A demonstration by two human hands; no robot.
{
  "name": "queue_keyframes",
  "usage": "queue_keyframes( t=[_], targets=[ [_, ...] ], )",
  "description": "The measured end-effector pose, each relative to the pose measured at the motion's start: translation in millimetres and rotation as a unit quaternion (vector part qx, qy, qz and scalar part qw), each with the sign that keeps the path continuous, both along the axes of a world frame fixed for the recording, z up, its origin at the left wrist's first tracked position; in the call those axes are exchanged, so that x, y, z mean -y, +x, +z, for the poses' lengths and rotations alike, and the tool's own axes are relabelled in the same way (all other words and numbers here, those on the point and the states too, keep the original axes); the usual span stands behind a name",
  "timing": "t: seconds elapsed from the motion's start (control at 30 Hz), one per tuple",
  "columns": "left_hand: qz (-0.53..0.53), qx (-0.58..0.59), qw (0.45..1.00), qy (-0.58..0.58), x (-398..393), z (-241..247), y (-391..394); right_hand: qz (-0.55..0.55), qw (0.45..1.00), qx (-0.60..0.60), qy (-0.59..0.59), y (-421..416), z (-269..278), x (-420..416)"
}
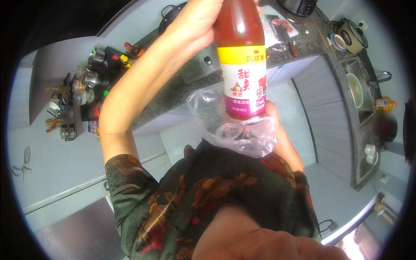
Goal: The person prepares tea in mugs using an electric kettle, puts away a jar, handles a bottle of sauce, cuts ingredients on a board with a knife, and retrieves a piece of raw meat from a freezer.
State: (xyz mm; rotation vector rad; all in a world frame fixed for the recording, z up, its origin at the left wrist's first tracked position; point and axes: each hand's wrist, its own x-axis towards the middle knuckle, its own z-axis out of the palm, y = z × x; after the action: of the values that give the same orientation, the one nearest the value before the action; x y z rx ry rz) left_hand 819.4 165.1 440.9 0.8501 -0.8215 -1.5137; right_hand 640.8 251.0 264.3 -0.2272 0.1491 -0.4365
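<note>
A large bottle of red sauce (240, 29) with a yellow, white and purple label is held up close to the camera, its top cut off by the frame. My left hand (208, 22) is wrapped around its upper part, with fingertips showing on the far side. A crumpled clear plastic bag (240, 136) hangs around and below the bottle's base. Beside the base, my right hand (272, 113) grips the bag; most of its fingers are hidden behind the bag and bottle.
Behind lies a stone counter (305, 42) with a white cutting board (294, 31) bearing sliced meat, and a cooker (354, 35). A sink (365, 107) holding a bowl (354, 90) is at right. Sauce bottles (135, 50), jars and metal pots (91, 78) crowd the left. A hob (201, 65) is ahead.
</note>
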Motion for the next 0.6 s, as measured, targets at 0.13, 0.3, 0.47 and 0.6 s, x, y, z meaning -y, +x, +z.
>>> queue_keyframes(
  t=[0.13, 0.3, 0.47, 0.6],
  targets=[
    [0.035, 0.041, 0.999, 0.008, -17.0, 16.1, -20.7, 0.021, 0.996, 0.077, 0.048, 0.1, -8.5, 9.5],
    [0.022, 0.055, 0.998, -0.010, -11.0, 12.4, -20.1, 0.048, 0.983, 0.142, 0.108, 0.0, -6.0, 9.1],
    [0.008, 0.058, 0.998, -0.023, -3.1, 6.4, -19.9, 0.032, 0.991, 0.070, 0.113, -7.7, 0.6, 12.8],
    [-0.002, 0.061, 0.998, -0.030, -1.0, 5.6, -21.8, 0.033, 0.981, 0.097, 0.166, -9.5, 4.0, 7.6]
  ],
)
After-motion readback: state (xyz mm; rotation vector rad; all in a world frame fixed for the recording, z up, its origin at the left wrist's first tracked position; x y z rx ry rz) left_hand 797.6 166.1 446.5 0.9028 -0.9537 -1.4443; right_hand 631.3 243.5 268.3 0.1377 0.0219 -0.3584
